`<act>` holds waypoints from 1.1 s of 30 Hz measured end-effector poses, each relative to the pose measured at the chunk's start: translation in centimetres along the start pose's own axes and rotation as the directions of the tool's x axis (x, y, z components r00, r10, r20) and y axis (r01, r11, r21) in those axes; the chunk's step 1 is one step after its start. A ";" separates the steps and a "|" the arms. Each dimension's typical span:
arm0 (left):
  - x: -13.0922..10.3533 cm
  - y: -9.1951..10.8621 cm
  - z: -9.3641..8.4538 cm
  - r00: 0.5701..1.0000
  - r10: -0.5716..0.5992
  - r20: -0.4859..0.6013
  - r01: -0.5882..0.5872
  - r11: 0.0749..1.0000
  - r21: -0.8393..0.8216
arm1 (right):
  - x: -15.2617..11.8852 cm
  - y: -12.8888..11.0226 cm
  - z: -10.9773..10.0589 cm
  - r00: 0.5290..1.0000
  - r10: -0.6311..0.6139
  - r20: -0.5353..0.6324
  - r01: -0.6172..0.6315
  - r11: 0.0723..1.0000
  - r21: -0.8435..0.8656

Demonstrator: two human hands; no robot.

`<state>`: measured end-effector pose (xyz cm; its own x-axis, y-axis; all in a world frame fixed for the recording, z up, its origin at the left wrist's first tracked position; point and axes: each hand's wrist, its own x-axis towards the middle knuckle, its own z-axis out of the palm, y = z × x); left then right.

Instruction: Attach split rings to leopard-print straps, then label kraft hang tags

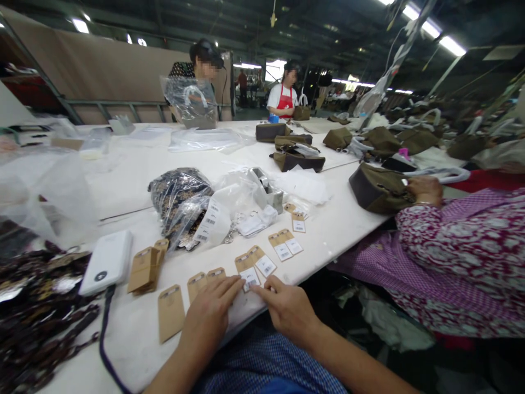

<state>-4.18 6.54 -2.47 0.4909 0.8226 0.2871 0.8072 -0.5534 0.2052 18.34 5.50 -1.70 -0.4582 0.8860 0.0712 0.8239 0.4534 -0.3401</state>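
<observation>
A row of brown kraft-paper hang tags lies along the table's near edge. My left hand [212, 301] is flat, fingers stretched out over the lower part of the middle tags. Its fingertips touch a tag with a white barcode label [249, 278]. My right hand [289, 306] has its index finger extended onto that same label, the other fingers loosely bent. Further right are more labelled tags [283, 249]. Left of my hands is a plain tag [171, 317], and behind it a stack of tags [143, 271]. A strip of barcode labels [209, 220] leans on a plastic-wrapped patterned bundle [178, 191].
A white power bank [105, 264] with a dark cable sits at left, beside a heap of dark chain-like straps [45, 323]. At right a co-worker's hand [426, 189] rests on an olive bag [375, 187]. Two people stand across the table near more bags [297, 156].
</observation>
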 end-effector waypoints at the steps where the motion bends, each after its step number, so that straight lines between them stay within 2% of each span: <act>1: -0.1 0.1 0.1 0.999 0.039 0.023 -0.039 0.999 0.008 | 0.0 -0.3 0.1 1.000 -0.008 0.017 0.008 1.000 -0.025; 3: -0.1 0.4 0.1 0.995 0.078 0.065 -0.081 0.996 0.033 | 0.0 -0.8 0.0 0.999 -0.014 0.049 0.017 0.997 -0.072; 5: -0.1 0.7 0.0 0.994 0.067 0.083 -0.072 0.995 0.062 | 0.0 -0.9 -0.3 0.998 -0.017 0.061 0.021 0.998 -0.065; 11: 0.1 0.2 0.0 0.999 0.025 0.035 -0.027 0.999 0.030 | -0.7 -0.2 -0.3 0.998 0.054 -0.015 -0.052 0.992 0.116; 18: 0.0 0.9 -0.1 0.996 0.027 0.082 -0.031 0.999 0.042 | -0.5 -0.6 -0.4 0.998 0.046 0.043 -0.047 0.999 0.005; 22: 0.0 0.2 -0.8 0.998 -0.034 0.054 0.038 0.997 -0.065 | 0.2 -0.4 -1.3 0.994 0.084 -0.066 -0.063 0.961 0.271; 24: 0.1 -1.0 -1.5 0.994 -0.110 -0.012 0.108 0.987 -0.122 | 1.3 -0.1 -1.6 0.981 0.131 -0.144 -0.061 0.908 0.414; 26: 0.5 -2.6 -2.4 0.969 -0.214 -0.122 0.194 0.969 -0.153 | 3.2 0.0 -1.9 0.966 0.179 -0.188 -0.063 0.864 0.500; 29: 1.9 -5.2 -3.7 0.886 -0.363 -0.288 0.326 0.930 -0.169 | 7.3 -0.4 -2.0 0.949 0.233 -0.211 -0.070 0.811 0.581; 31: 3.3 -6.6 -4.2 0.838 -0.441 -0.321 0.400 0.897 -0.186 | 10.2 -1.0 -1.7 0.949 0.268 -0.165 -0.084 0.721 0.688; 33: 4.9 -7.7 -4.3 0.819 -0.502 -0.278 0.438 0.860 -0.261 | 12.9 -1.6 -1.0 0.949 0.301 -0.098 -0.099 0.578 0.810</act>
<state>-9.40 14.24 1.39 -0.0940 0.9148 0.3927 0.8241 -0.1498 0.5463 11.47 16.27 0.72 -0.1539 0.9864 0.0574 0.2509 0.0952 -0.9633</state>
